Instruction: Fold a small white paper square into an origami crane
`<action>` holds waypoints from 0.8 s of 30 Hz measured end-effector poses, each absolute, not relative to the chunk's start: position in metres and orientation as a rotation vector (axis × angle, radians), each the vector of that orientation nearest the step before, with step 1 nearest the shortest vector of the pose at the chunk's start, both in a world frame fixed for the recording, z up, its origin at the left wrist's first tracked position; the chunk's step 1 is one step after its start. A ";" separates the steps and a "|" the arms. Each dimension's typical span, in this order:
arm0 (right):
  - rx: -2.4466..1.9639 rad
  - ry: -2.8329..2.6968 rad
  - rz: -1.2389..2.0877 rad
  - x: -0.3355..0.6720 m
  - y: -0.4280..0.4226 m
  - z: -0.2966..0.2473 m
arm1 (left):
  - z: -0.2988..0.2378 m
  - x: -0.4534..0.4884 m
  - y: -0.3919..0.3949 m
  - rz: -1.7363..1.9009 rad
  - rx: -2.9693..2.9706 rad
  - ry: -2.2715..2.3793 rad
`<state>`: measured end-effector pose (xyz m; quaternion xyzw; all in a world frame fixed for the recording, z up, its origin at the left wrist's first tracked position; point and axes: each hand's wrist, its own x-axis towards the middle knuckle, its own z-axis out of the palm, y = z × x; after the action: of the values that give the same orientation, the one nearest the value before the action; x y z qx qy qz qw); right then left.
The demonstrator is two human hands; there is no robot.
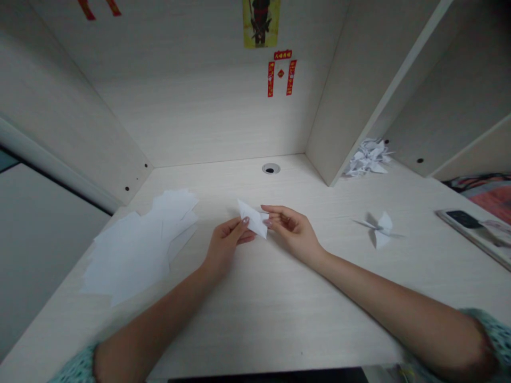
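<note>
Folded paper (256,220) sits between table (255,314) front and back edges, long axis back-left to front-right. Left hand (225,239) pinches it; right hand (294,230) fingers at its right side, can't tell if gripping.

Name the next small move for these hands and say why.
Probably press the right end of the folded paper flat with the right hand: its fingertips are at that end, while the left hand pinches the other side between thumb and fingers, seemingly keeping it steady.
</note>
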<state>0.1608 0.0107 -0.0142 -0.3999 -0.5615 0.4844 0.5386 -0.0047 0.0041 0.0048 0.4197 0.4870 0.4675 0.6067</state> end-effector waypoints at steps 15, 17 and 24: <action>-1.109 -1.608 0.767 0.160 0.001 -0.010 | 0.003 -0.004 0.000 1.040 0.822 0.993; -1.094 -1.659 0.703 0.160 0.000 -0.010 | 0.004 -0.004 0.000 1.056 0.771 0.987; -1.001 -1.892 0.458 0.162 -0.001 -0.010 | 0.006 -0.001 -0.001 1.075 0.694 0.970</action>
<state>0.1620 -0.0013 -0.0096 -0.4063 -0.7682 0.1860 0.4585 -0.0006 -0.0007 0.0065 0.3108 0.4347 0.4816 0.6947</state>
